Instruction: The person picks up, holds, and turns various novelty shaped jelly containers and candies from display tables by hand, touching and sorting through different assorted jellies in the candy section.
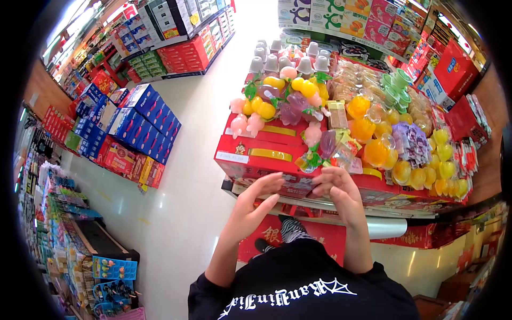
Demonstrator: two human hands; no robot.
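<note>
My left hand [252, 201] is raised with its fingers apart from the thumb, and nothing is in it. Facing it, my right hand [340, 193] is also empty, its fingers curved and spread. Both hover over the front edge of a red gift box [229, 144]. Close beyond my right hand lies a clear-wrapped packet [343, 154] beside a purple jelly cup [327, 143] and a pink one [312, 133]. Further back, yellow jelly cups [265, 110] and pink peach-shaped ones [239, 125] are piled on the box, with green leaf trimmings among them.
Orange jelly cups [377, 152], purple sachets [410, 142] and a green stacked piece [396, 88] spread to the right. Grey-topped cups [272, 63] stand behind. Blue cartons [141, 128] are stacked across the aisle floor [184, 224] at left.
</note>
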